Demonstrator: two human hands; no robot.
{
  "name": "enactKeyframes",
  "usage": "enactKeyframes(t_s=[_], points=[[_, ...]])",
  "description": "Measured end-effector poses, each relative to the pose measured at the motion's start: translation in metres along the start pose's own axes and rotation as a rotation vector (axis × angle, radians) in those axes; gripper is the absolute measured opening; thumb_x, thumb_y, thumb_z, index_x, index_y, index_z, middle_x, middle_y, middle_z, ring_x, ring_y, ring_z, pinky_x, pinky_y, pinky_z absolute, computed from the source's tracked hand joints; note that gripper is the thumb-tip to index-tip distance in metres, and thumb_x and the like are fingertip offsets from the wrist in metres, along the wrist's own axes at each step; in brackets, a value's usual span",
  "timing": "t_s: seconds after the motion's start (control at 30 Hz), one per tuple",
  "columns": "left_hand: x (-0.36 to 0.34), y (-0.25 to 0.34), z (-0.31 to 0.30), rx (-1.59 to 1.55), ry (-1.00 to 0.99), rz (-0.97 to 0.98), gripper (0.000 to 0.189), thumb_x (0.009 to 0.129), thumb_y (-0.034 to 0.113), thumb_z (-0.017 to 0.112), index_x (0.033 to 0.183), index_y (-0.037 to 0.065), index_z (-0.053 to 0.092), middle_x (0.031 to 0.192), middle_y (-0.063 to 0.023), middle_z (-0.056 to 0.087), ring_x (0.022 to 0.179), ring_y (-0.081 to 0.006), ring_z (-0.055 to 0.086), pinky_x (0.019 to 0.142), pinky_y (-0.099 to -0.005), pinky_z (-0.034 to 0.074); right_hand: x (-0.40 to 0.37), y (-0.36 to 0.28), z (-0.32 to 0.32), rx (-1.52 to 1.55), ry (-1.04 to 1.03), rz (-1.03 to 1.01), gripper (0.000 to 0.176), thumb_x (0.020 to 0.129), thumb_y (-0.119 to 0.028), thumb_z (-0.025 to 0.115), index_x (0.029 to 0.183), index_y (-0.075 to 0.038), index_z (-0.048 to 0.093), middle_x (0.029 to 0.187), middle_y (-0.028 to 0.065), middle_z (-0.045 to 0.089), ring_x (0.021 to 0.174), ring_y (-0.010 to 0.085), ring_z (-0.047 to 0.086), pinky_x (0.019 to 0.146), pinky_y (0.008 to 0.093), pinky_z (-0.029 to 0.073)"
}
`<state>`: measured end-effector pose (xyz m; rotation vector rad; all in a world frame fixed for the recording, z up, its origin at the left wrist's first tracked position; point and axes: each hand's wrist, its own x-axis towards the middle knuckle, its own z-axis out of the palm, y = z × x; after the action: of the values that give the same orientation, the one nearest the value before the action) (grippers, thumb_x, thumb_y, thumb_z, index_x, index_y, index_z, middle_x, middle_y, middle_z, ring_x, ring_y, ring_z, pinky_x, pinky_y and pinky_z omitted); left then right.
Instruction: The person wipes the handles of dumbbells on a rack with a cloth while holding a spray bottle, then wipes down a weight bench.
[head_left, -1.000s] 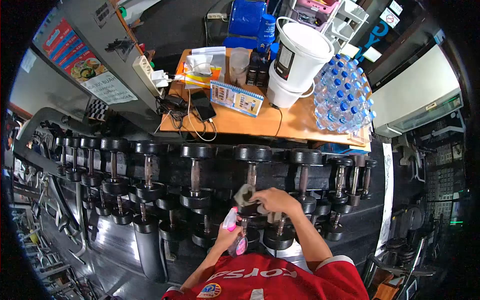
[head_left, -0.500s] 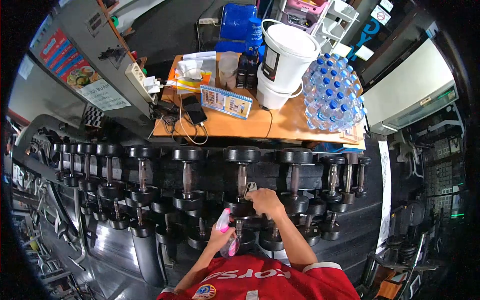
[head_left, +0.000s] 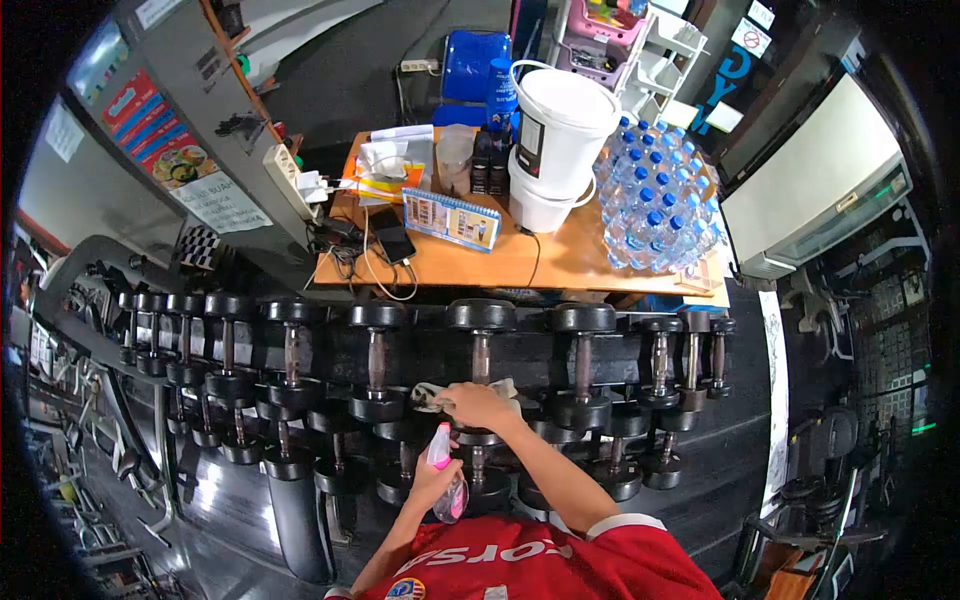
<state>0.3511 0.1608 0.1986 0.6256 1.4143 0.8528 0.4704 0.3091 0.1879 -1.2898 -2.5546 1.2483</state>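
My left hand [head_left: 433, 484] is closed around a clear spray bottle [head_left: 440, 447] with a pink and white nozzle, held upright in front of my red shirt. My right hand [head_left: 478, 408] grips a patterned cloth [head_left: 428, 398], which sticks out on both sides of the fingers. Hand and cloth lie over the near head of the middle dumbbell [head_left: 482, 352], hiding most of that head. Left of it rests another black dumbbell [head_left: 377, 360], close to the cloth's edge. A further dumbbell [head_left: 583, 365] sits to the right of my hand.
Two tiers of dumbbells run across the rack. Behind it stands a wooden table [head_left: 560, 262] with a desk calendar [head_left: 450, 219], a phone [head_left: 391, 236], cables, white buckets [head_left: 562, 125] and wrapped water bottles [head_left: 655, 205]. A bench [head_left: 300, 530] is at lower left.
My right hand has moved left across the middle dumbbell's near head, and more of the cloth now shows. My left hand still holds the spray bottle. The view has shifted slightly.
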Motion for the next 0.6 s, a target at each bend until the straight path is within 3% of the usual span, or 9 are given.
enactKeyframes(t_s=[0.07, 0.23, 0.3, 0.37, 0.43, 0.5, 0.57, 0.6], points=[[-0.003, -0.003, -0.004, -0.065, -0.018, 0.085, 0.028, 0.08, -0.004, 0.058, 0.107, 0.002, 0.052, 0.094, -0.0084, 0.064, 0.054, -0.0107, 0.058, 0.051, -0.027, 0.047, -0.017, 0.007, -0.003, 0.051, 0.083, -0.064, 0.028, 0.086, -0.014, 0.053, 0.111, -0.018, 0.064, 0.102, 0.0116, 0.063, 0.097, 0.0348, 0.061, 0.082, 0.0456, 0.049], [-0.021, 0.012, -0.003, 0.067, -0.073, 0.18, 0.022, 0.084, -0.003, 0.057, 0.105, 0.002, 0.052, 0.096, -0.0074, 0.063, 0.055, -0.0085, 0.057, 0.052, -0.026, 0.048, -0.078, 0.011, -0.012, 0.095, 0.37, -0.179, 0.033, 0.082, 0.0, 0.053, 0.11, -0.014, 0.061, 0.095, 0.0133, 0.059, 0.091, 0.0361, 0.059, 0.078, 0.0429, 0.049], [-0.027, 0.011, -0.001, 0.099, -0.081, 0.192, 0.021, 0.084, -0.002, 0.058, 0.104, 0.002, 0.052, 0.096, -0.0071, 0.063, 0.056, -0.0081, 0.056, 0.053, -0.0254, 0.048, -0.096, 0.021, 0.005, 0.012, 0.618, -0.179, 0.036, 0.079, 0.005, 0.053, 0.111, -0.011, 0.06, 0.095, 0.0141, 0.057, 0.088, 0.0354, 0.058, 0.077, 0.0418, 0.048], [-0.033, 0.008, 0.003, 0.041, -0.062, 0.223, 0.017, 0.084, -0.004, 0.059, 0.098, 0.003, 0.053, 0.089, -0.006, 0.062, 0.054, -0.0082, 0.055, 0.049, -0.0244, 0.047, -0.109, 0.025, 0.007, 0.132, 0.64, -0.144, 0.036, 0.078, 0.009, 0.05, 0.109, -0.007, 0.06, 0.089, 0.0151, 0.056, 0.084, 0.0355, 0.058, 0.074, 0.0407, 0.048], [-0.038, 0.003, 0.004, 0.033, -0.05, 0.229, 0.017, 0.084, -0.004, 0.059, 0.098, 0.003, 0.052, 0.09, -0.0063, 0.062, 0.054, -0.0081, 0.055, 0.049, -0.0242, 0.047, -0.112, 0.026, 0.006, 0.389, 0.646, 0.132, 0.037, 0.078, 0.008, 0.052, 0.11, -0.008, 0.06, 0.093, 0.0167, 0.058, 0.089, 0.0375, 0.058, 0.072, 0.0433, 0.049], [-0.044, -0.002, 0.005, 0.023, -0.042, 0.231, 0.017, 0.084, -0.004, 0.059, 0.098, 0.003, 0.052, 0.091, -0.0067, 0.063, 0.055, -0.008, 0.055, 0.05, -0.024, 0.047, -0.106, 0.024, 0.012, 0.358, 0.756, 0.057, 0.038, 0.076, 0.009, 0.053, 0.11, -0.007, 0.062, 0.096, 0.0167, 0.06, 0.091, 0.0356, 0.059, 0.076, 0.0421, 0.05], [-0.05, -0.007, 0.005, 0.004, -0.008, 0.259, 0.019, 0.084, -0.004, 0.059, 0.099, 0.003, 0.051, 0.091, -0.007, 0.063, 0.054, -0.008, 0.055, 0.05, -0.0237, 0.047, -0.096, 0.015, 0.02, 0.127, 0.871, -0.234, 0.04, 0.074, 0.009, 0.055, 0.11, -0.008, 0.063, 0.101, 0.0151, 0.061, 0.096, 0.0332, 0.06, 0.081, 0.0407, 0.05], [-0.052, -0.011, 0.004, 0.0, -0.001, 0.261, 0.019, 0.084, -0.004, 0.059, 0.099, 0.003, 0.051, 0.091, -0.007, 0.063, 0.054, -0.008, 0.055, 0.05, -0.0237, 0.047, -0.093, 0.001, 0.014, 0.048, 0.817, -0.39, 0.043, 0.071, 0.006, 0.059, 0.11, -0.011, 0.063, 0.104, 0.013, 0.062, 0.102, 0.0306, 0.059, 0.089, 0.0403, 0.048]])
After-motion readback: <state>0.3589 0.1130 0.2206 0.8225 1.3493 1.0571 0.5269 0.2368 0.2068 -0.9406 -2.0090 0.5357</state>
